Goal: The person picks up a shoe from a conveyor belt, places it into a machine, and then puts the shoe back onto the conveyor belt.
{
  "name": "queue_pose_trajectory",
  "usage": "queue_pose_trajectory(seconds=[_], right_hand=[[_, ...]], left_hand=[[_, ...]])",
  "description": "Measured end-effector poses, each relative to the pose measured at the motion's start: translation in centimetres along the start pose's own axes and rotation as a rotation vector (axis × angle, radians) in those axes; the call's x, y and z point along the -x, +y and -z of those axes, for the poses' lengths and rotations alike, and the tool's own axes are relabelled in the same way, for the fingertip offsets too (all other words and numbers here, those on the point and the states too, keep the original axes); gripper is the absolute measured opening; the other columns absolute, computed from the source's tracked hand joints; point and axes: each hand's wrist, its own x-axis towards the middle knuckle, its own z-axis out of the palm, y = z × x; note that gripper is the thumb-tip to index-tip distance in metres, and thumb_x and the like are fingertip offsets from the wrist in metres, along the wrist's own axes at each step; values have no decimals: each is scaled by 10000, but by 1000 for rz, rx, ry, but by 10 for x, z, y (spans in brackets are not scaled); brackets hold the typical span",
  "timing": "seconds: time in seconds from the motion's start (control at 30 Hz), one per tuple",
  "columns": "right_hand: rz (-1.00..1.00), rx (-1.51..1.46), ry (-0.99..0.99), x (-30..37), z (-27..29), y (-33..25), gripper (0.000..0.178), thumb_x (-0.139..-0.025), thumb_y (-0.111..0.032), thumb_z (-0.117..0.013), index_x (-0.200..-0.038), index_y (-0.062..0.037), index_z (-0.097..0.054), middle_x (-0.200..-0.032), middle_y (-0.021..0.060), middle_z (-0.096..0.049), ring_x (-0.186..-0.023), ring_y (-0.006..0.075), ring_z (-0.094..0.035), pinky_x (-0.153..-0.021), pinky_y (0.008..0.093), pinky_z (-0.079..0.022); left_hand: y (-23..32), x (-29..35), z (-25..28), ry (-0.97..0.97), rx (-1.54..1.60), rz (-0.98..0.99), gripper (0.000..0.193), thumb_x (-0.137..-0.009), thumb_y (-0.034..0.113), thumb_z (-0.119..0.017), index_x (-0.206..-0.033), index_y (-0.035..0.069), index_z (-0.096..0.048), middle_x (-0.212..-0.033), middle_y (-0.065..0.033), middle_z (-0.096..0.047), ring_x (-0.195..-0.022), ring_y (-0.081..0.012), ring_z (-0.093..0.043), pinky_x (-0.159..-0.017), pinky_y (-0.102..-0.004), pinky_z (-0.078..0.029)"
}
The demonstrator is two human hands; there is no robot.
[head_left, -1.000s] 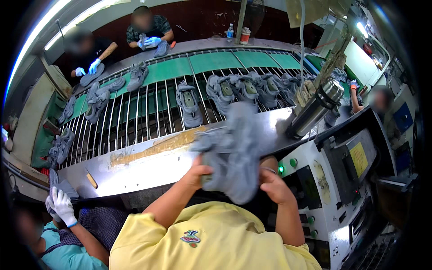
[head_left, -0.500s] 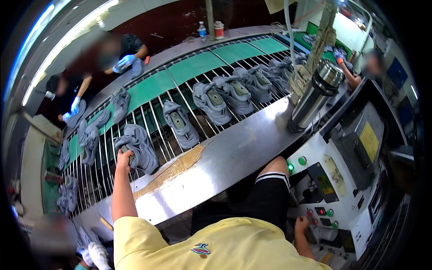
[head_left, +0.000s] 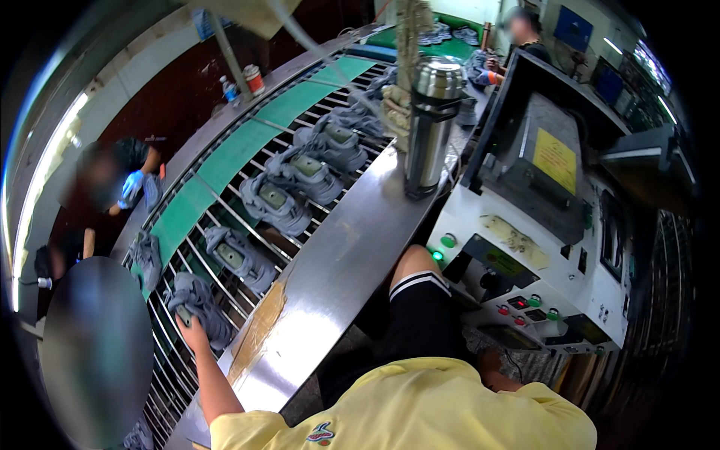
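My left hand grips a grey sneaker at its opening, where an olive-green insole shows. This sneaker rests on the metal bars of a conveyor. Beyond it lies another grey sneaker, and several more follow in a row toward the far end. Down at my right side, my right hand is low beside the white control machine; its fingers are in shadow and cannot be made out.
A steel ledge with torn brown tape runs between me and the conveyor. On its far part stands a steel thermos. Green mats lie along the conveyor. A co-worker's blue-gloved hand holds a shoe across from me.
The view has turned to the right, bringing more of the machine into sight. My left hand still holds the sneaker on the bars. My right hand has become more hidden.
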Motion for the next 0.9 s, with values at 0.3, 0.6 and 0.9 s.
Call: queue_pose_trajectory(seconds=[0.3, 0.6, 0.9], right_hand=[[-59, -228, -369, -4, 64, -24, 311, -779, -299, -517, -792, -42, -692, -811, 220, -644, -765, 376, -633, -721, 476, -504], [-48, -200, -382, -8, 63, -21, 356, -754, -351, -520, -829, -53, -701, -839, 231, -643, -789, 390, -630, -750, 475, -498], [213, -297, -225, -2, 84, -20, 316, -729, -317, -552, -703, -25, -670, -739, 248, -616, -695, 406, -612, -645, 486, -495]], left_hand=[[-20, 156, 5, 215, -582, 70, 425, -887, 272, -460, -1175, -30, -545, -1306, -244, -458, -1167, -377, -473, -975, -407, -386], [2, 157, 5, 143, -772, 58, 347, -867, 269, -449, -1050, 21, -608, -1089, -209, -565, -960, -358, -552, -833, -459, -431], [3, 158, 4, 217, -810, 50, 288, -826, 232, -509, -1003, 28, -608, -1027, -162, -576, -902, -344, -569, -754, -451, -448]])
